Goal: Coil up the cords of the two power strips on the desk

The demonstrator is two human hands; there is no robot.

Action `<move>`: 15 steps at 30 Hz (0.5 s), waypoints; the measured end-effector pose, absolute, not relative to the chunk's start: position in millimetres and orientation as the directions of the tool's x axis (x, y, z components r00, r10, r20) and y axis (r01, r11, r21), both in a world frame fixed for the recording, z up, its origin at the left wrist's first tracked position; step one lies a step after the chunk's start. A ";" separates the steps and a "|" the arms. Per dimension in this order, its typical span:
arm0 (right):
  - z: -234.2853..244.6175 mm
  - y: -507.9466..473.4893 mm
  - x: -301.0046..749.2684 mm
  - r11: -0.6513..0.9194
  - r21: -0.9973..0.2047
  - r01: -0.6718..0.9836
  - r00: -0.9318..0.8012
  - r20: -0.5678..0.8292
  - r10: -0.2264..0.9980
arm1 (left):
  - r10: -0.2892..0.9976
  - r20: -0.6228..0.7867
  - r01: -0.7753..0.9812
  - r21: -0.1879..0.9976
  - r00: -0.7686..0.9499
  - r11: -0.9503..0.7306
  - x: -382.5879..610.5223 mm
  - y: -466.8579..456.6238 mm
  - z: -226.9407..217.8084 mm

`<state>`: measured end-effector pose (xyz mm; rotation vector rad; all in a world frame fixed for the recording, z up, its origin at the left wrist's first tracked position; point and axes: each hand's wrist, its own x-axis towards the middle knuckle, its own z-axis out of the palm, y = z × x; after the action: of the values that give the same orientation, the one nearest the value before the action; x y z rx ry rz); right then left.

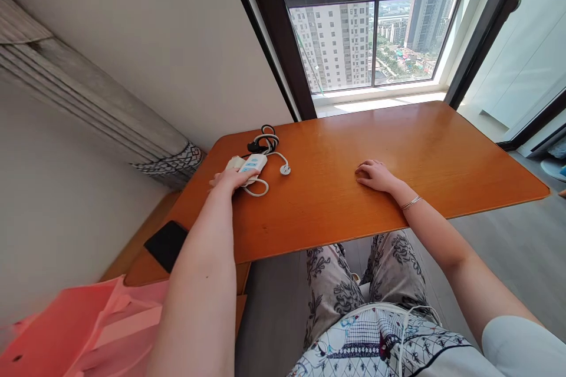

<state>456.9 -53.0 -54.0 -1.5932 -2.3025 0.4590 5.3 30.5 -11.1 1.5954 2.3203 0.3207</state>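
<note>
My left hand (230, 179) lies near the left edge of the wooden table (398, 147), its fingers closed over the near end of a white power strip (253, 163). The strip's white cable loops beside it and ends in a white plug (285, 169). A black plug with coiled cord (264, 141) sits just behind the strip. My right hand (375, 175) rests palm down on the table's middle, fingers loosely spread, holding nothing. A thin bracelet (411, 202) circles that wrist.
A lower wooden surface at the left carries a black phone (166, 244). Pink fabric (75, 330) lies at the bottom left. A grey curtain (88, 106) hangs along the left wall. A large window (371, 23) stands behind the table.
</note>
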 end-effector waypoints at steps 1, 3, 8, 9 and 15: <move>-54.4 -52.7 457.2 0.334 -0.427 0.841 -0.338 0.068 0.939 | 0.904 -0.160 0.850 0.309 -0.396 0.427 13.9 30.3 -10.9; -55.9 -51.9 457.8 0.330 -0.438 0.836 -0.331 0.077 0.941 | 0.888 -0.194 0.851 0.259 -0.416 0.456 35.4 28.1 -9.2; -64.0 -48.1 459.2 0.319 -0.603 0.731 -0.259 0.187 0.948 | 0.984 -0.116 0.959 0.237 -0.132 0.156 103.5 12.1 -4.0; -66.2 -46.7 459.6 0.309 -0.645 0.699 -0.217 0.220 0.951 | 0.993 -0.104 0.969 0.233 -0.063 0.086 117.9 7.4 -3.8; -75.1 -36.4 467.6 0.167 -0.729 0.664 0.092 0.302 0.949 | 0.957 -0.063 0.934 0.245 0.281 -0.258 190.8 -21.5 -7.5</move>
<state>467.6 -36.4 -75.1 -1.5685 -1.6436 0.4485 190.8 -21.5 -7.5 2.3162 1.7477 0.1433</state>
